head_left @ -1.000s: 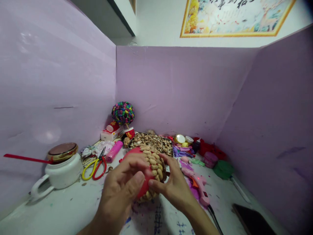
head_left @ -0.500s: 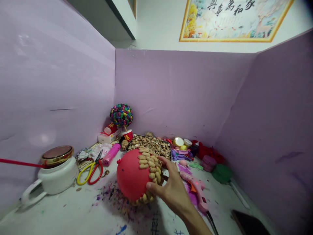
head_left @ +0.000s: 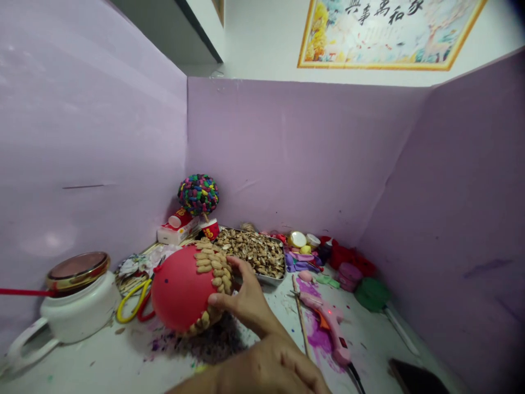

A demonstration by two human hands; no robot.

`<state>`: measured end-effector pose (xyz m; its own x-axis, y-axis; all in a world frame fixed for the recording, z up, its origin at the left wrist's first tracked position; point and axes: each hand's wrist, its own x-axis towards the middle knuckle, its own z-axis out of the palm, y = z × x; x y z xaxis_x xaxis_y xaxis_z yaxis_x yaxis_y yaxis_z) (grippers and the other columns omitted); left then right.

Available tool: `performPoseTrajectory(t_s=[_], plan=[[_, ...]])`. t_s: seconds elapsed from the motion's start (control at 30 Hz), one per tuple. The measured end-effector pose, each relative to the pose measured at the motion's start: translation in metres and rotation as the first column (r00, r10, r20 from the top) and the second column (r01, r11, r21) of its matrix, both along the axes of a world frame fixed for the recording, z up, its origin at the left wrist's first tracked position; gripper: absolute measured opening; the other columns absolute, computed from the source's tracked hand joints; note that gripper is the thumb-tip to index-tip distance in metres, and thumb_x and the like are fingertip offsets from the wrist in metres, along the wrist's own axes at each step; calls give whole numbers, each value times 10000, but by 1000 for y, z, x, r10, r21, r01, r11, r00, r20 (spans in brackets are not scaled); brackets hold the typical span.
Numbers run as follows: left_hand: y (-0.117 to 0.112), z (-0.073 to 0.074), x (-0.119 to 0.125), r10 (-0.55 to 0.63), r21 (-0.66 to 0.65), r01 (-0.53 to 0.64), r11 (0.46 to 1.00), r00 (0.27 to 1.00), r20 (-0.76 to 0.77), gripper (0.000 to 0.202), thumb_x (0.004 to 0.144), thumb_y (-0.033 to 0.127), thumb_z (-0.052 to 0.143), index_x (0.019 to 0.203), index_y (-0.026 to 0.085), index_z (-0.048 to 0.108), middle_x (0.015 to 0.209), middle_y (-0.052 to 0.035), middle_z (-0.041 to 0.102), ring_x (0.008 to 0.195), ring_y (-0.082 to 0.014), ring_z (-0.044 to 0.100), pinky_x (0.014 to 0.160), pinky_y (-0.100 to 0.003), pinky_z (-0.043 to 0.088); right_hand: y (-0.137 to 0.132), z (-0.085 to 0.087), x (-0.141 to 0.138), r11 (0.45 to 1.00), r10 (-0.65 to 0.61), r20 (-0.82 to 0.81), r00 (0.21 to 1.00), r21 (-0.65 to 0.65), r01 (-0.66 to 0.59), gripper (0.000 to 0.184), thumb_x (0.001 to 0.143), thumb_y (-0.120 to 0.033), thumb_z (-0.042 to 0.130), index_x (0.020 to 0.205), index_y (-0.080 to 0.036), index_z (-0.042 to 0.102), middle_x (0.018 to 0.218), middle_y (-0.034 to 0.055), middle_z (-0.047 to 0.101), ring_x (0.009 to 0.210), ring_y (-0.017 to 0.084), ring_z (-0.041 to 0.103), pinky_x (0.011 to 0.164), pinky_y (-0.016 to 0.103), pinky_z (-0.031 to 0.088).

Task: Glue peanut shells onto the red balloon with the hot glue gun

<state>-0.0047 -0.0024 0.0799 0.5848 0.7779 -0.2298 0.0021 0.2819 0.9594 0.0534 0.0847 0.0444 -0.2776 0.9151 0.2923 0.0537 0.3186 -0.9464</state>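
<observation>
A red balloon (head_left: pixel 182 290) has rows of unshelled peanuts (head_left: pixel 215 268) stuck over its right side and lower edge. My right hand (head_left: pixel 241 298) grips it from the right, with the thumb on the near side and fingers behind the peanuts. My left hand (head_left: pixel 283 369) crosses in front of the right forearm at the bottom edge; its fingers are mostly cut off, and nothing held can be made out. Closest to it on the right lies a pink glue gun (head_left: pixel 328 323) with a lit red light, its nozzle pointing away from me.
A metal tray (head_left: pixel 273 280) of peanut shells stands behind. To the left are a white mug (head_left: pixel 80 312) with a lidded jar and yellow-red scissors (head_left: pixel 133 303). A colourful ball tree (head_left: pixel 199 194) stands at the back; clay, a green tub (head_left: pixel 372 293) and a phone (head_left: pixel 416 377) lie right.
The balloon has moved left in my right hand, now covering part of the scissors and the pink roll. My left hand has come into view at the bottom. A thin stick beside the glue gun is uncovered.
</observation>
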Motion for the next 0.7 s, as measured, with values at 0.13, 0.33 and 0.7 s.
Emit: performPoseTrajectory(t_s=[0.13, 0.33, 0.7], plan=[[33, -14, 0, -236, -13, 237, 972, 961, -144, 138, 519, 96, 599, 431, 196, 636, 400, 30, 516, 347, -81, 392, 367, -198, 275, 16, 9, 13, 983, 178, 14, 984, -40, -177, 636, 573, -373, 738, 1144, -188, 527, 1185, 89, 549, 1125, 243, 486, 914, 372, 409], [63, -58, 14, 289, 116, -275, 954, 949, -126, 160, 622, 214, 510, 475, 167, 550, 408, 35, 471, 337, -76, 375, 372, -200, 277, 36, 16, 35, 992, 123, 98, 988, 5, -124, 341, 791, -416, 504, 1031, -211, 632, 1072, 47, 644, 1029, 206, 560, 886, 363, 415], [84, -83, 5, 588, 171, -591, 789, 806, 69, 282, 691, 404, 532, 654, 128, 577, 470, 46, 464, 340, -50, 361, 344, -175, 188, 91, 17, 101, 967, -255, 106, 961, 5, 256, 300, 691, -407, 508, 802, -152, 621, 702, 30, 619, 651, 160, 569, 601, 288, 445]])
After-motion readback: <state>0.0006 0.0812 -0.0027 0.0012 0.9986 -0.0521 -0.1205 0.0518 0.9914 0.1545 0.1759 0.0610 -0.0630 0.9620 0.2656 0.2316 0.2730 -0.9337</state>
